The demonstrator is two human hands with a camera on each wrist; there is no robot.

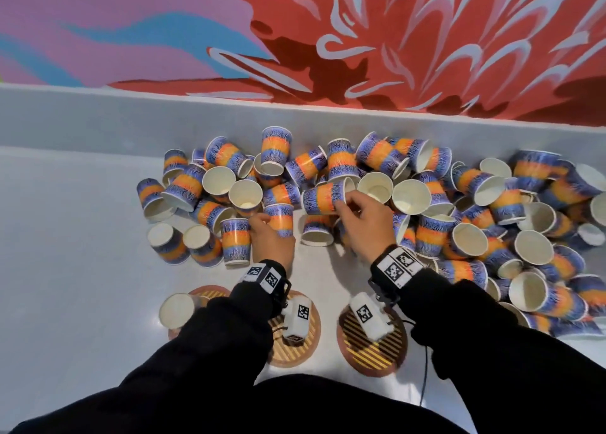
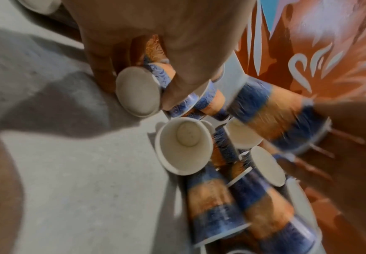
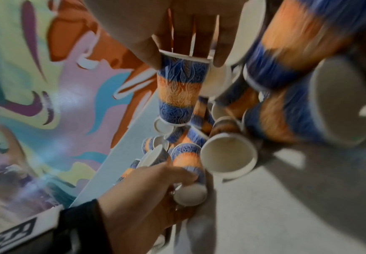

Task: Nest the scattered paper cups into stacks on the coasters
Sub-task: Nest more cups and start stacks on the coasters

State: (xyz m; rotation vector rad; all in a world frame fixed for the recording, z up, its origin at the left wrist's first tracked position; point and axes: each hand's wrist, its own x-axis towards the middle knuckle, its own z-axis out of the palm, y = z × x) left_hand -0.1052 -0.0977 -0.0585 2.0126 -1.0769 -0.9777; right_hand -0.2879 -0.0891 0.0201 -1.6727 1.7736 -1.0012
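Observation:
Several blue-and-orange paper cups [image 1: 436, 201] lie in a heap across the back of the grey table. My left hand [image 1: 262, 219] grips one cup [image 1: 281, 221] at the heap's front; its white base [image 2: 137, 92] faces the left wrist camera. My right hand [image 1: 344, 201] pinches another cup [image 1: 323, 196] by its rim, lifted sideways above the heap; that held cup [image 3: 178, 89] hangs from the fingers [image 3: 220, 58]. Three round striped coasters lie near me: the left coaster [image 1: 210, 291] carries an upright cup [image 1: 177, 309]; the middle coaster [image 1: 296, 355] and the right coaster [image 1: 373, 356] are partly hidden by my wrists.
A low grey ledge [image 1: 131, 119] runs behind the heap under a painted wall. The heap spreads to the table's right edge. Bare grey tabletop [image 1: 75, 237] lies to the left. A thin black cable [image 1: 423, 368] trails beside the right coaster.

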